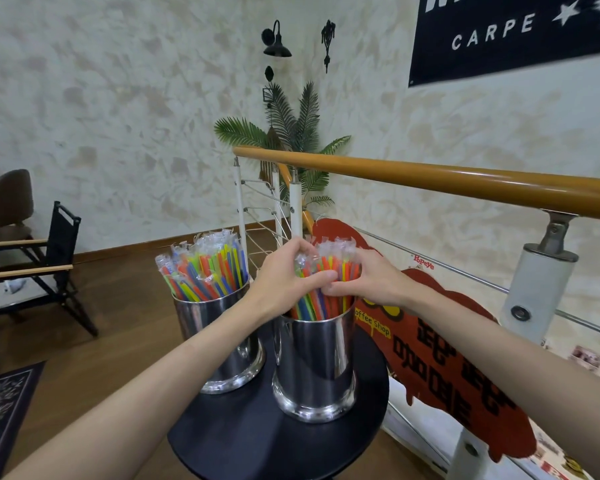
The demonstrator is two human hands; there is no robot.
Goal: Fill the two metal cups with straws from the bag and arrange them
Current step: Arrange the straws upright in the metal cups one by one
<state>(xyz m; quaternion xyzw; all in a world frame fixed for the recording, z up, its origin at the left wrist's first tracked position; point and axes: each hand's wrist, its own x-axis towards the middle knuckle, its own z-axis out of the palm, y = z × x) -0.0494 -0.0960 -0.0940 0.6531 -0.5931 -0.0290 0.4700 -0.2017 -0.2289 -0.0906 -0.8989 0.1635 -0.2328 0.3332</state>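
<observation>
Gripping between both hands (pixel 326 277), the straws (pixel 329 268) stand in the right cup (pixel 314 362).

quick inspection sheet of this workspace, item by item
surface: round black table, both cups standing on it
job's things: left metal cup packed with wrapped coloured straws; right metal cup holds a straw bundle; bag not in view
clutter: nothing seen on the table
grippers: left hand and right hand both curl round the straw bundle above the right cup
cables: nothing seen
surroundings: wooden handrail on white posts, red sign on the railing, palm plant, folding chair, wall lamp, dark banner
</observation>
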